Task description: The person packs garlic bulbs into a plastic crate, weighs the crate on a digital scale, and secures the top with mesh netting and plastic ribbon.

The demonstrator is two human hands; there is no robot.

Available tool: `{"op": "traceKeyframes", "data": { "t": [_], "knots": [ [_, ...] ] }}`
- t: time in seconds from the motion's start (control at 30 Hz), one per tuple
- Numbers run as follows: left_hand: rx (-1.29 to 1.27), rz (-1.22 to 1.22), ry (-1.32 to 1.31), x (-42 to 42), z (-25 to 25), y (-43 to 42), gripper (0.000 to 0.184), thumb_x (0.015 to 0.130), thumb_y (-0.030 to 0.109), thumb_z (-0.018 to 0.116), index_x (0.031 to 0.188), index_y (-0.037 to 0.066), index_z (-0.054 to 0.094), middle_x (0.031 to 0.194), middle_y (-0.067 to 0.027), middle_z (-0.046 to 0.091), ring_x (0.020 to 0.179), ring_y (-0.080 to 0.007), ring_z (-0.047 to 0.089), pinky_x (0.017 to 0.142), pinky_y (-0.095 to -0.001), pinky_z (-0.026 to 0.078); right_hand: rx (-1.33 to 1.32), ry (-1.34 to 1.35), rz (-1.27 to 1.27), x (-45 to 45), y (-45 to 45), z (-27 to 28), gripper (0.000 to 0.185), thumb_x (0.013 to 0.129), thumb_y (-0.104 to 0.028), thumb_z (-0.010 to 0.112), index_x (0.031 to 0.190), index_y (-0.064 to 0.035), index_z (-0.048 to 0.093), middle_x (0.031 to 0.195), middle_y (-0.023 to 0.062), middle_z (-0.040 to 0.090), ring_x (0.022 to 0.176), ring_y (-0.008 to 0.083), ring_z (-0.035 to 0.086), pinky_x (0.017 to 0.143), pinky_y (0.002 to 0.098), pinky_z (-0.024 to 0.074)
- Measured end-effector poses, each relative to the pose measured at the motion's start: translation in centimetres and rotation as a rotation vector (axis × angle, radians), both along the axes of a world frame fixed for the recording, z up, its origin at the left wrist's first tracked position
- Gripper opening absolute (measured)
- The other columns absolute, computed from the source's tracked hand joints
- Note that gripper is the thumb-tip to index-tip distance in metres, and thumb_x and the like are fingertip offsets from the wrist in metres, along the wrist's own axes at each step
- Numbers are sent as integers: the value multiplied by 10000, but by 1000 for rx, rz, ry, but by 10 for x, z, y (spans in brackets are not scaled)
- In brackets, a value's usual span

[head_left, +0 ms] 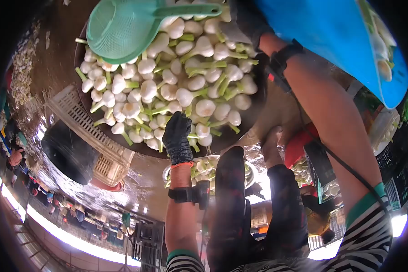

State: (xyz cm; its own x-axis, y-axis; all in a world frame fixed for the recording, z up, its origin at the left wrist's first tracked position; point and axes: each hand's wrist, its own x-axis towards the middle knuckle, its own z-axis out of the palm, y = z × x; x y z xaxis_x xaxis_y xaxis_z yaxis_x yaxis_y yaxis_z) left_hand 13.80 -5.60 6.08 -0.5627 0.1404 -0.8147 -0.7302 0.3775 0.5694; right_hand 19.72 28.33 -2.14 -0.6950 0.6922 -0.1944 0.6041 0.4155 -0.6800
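Garlic lies heaped at 12 o'clock, probably for easy reach. The left hand curls its fingers at the heap's 6 o'clock side; I can't tell if they grip any. The right hand, 1 o'clock, has fingers too blurry to tell.

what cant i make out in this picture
All in the head view:
Right hand: fingers, dark and blurred near the top edge.
Left hand: fingertips, hidden by its gloved back.
Pile of bulbs: part hidden behind green strainer.
Blue plastic: far end, cut off by top edge.
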Motion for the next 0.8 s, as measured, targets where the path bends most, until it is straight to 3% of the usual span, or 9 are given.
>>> {"op": "traceKeyframes", "data": {
  "t": [0.1,0.23,0.3,0.4,0.6,0.7,0.73,0.77,0.8],
  "knots": [
    [-77,-27,101,-6,-8,-5,370,832,96,638,1161,-40,537,1006,-66,613,816,-130,591,727,-246,494,-122,58,58,-2,-2,-6,994,697,-293,702,1415,-5,79,1389,229,298,1290,322,298,1075,356,253],
    [-55,-120,246,-10,-23,-9,325,822,62,636,1125,-32,563,1028,-65,611,890,-135,575,786,-265,483,-127,-237,75,-10,-4,23,1084,677,-364,734,1402,31,31,1316,272,376,1222,343,389,1030,370,315],
    [-73,-221,379,-7,-27,-6,295,821,56,630,1099,-25,575,1040,-84,619,910,-158,580,814,-276,475,-352,-231,152,-7,-6,22,1070,716,-398,717,1401,41,22,1251,276,450,1150,328,467,991,346,355],
    [-153,-412,545,-2,-15,13,260,829,61,617,1075,-18,585,1056,-109,620,940,-181,590,836,-281,467,-252,-235,182,4,-12,15,861,741,-358,689,1313,19,168,1150,232,500,1053,291,506,910,332,390],
    [83,-478,338,29,-9,31,276,835,59,604,1096,-26,579,1081,-101,615,976,-191,595,858,-292,484,-168,-174,275,22,-13,25,462,792,-279,633,1138,-26,461,949,145,601,859,216,584,749,305,460],
    [226,-232,-78,32,15,55,390,881,157,567,1217,-24,488,1157,-135,571,999,-231,591,877,-342,490,-53,0,447,47,-22,54,302,817,-240,605,1050,-49,607,848,101,652,762,178,623,669,291,495],
    [337,-155,-166,33,22,63,419,893,187,553,1246,-20,460,1180,-137,555,1016,-236,584,889,-351,483,-729,-33,-205,41,-36,76,316,757,-233,655,993,-28,601,759,98,626,705,200,599,682,315,488],
    [450,-79,-251,34,25,68,448,906,216,538,1275,-16,432,1204,-140,539,1033,-240,576,900,-360,476,-761,-15,-247,45,-49,93,379,728,-287,696,1002,-37,616,783,74,642,690,201,608,661,318,493],
    [472,-27,-350,35,24,72,496,927,280,496,1320,2,377,1250,-137,505,1089,-238,543,935,-368,450,-528,-74,-91,53,-65,100,381,727,-288,700,1026,-64,624,816,71,661,661,221,629,629,333,509]
  ]
}}
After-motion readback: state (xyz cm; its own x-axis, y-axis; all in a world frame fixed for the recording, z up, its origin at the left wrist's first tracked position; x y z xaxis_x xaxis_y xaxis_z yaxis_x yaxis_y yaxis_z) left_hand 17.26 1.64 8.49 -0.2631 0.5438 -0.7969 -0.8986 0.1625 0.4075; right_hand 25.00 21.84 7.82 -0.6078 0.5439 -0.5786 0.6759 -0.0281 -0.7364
